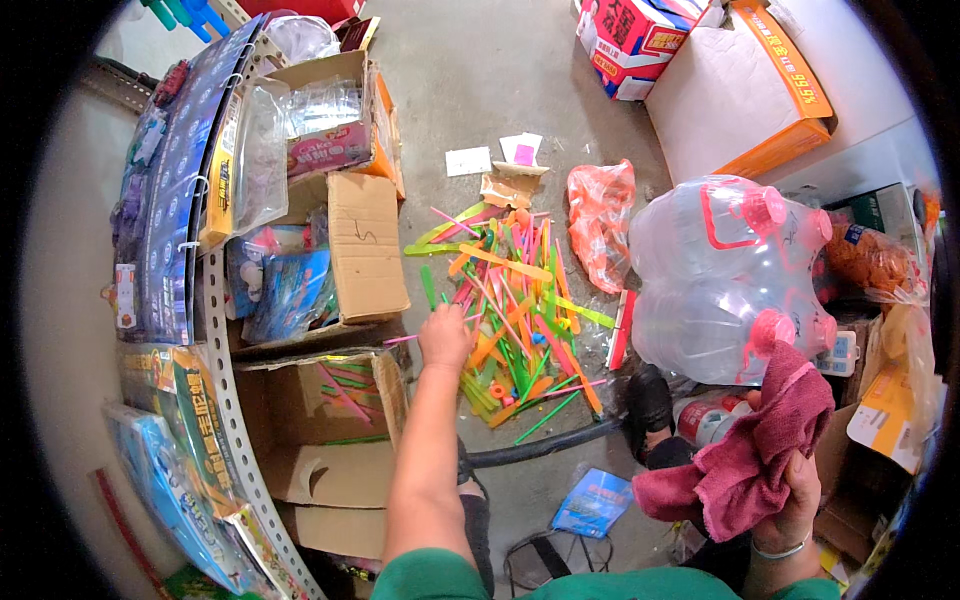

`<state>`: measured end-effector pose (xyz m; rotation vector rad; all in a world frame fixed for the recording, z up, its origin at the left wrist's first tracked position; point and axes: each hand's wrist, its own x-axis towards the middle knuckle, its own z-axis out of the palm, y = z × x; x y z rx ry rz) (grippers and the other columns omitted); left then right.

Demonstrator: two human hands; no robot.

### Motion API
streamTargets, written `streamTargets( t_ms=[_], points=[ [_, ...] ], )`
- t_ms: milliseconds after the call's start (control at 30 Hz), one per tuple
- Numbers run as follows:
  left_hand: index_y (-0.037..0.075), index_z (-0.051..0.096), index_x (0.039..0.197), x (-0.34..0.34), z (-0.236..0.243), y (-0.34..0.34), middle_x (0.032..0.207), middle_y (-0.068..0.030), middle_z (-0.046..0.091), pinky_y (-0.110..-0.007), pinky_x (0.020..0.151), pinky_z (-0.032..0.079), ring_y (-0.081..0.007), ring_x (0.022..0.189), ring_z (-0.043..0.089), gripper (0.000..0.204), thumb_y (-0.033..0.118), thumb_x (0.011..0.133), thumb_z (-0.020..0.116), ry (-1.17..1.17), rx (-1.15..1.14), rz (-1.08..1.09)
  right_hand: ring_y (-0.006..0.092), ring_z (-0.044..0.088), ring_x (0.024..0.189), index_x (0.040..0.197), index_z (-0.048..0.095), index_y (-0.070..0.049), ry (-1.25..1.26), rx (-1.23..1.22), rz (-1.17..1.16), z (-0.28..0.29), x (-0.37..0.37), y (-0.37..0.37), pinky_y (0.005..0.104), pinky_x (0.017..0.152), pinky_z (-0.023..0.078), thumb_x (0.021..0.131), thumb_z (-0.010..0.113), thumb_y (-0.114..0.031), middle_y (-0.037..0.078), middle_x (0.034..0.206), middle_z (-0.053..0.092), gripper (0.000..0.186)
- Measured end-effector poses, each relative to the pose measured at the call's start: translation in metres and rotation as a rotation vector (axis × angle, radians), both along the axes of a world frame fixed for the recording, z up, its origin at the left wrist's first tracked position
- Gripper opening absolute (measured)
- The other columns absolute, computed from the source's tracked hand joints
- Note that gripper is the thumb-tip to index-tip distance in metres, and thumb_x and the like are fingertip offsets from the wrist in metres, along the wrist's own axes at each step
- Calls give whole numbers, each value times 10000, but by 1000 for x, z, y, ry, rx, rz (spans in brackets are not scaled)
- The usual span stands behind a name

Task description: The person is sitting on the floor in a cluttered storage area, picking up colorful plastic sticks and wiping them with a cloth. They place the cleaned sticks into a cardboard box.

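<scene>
Maroon terry cloth (765,440), soft and limp-looking, gripped in a bunch by the right hand (798,497). Loose plastic sticks (548,416) and propeller blades (505,262), heaped on the grey floor (470,90) by the left hand (445,337), whose hidden fingertips leave its grip undetermined; probably light, smooth, slippery and bendable, best held mid-length in small bundles. Cardboard box (340,475), beside the heap, containing similar pieces.

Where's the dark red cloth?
In the head view, the dark red cloth is at lower right, held in the right hand, just below the clear bottles.
</scene>
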<state>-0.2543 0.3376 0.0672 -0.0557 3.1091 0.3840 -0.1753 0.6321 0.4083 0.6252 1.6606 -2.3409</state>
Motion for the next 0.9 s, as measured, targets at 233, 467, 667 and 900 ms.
streamTargets(
  t_ms=[233,467,667,900],
  points=[
    [55,569,731,-28,-4,16,754,-144,583,-426,624,462,-322,695,583,219,274,732,582,-148,131,324,232,483,1027,1260,276,-16,-39,12,-13,-2,2,1,378,874,419,719,591,-284,133,1192,439,681],
    [29,598,748,-32,-15,29,731,-180,601,-403,656,453,-329,704,586,299,317,670,599,-383,447,424,226,493,1011,1252,280,-11,-55,-24,-40,-4,2,0,372,840,447,719,603,-254,126,1173,446,669],
    [60,617,755,-13,-35,19,638,-118,590,-339,603,444,-240,630,588,242,282,669,571,-365,613,495,227,496,1002,1254,267,-10,-68,-25,-22,-4,0,1,386,833,454,722,605,-257,126,1183,435,676],
    [67,608,776,-39,-9,27,681,-124,597,-377,607,439,-268,658,589,251,306,706,572,-46,647,605,227,499,994,1242,278,-8,-83,-5,-8,-6,0,1,376,831,453,717,612,-268,128,1169,442,675]
  ],
)
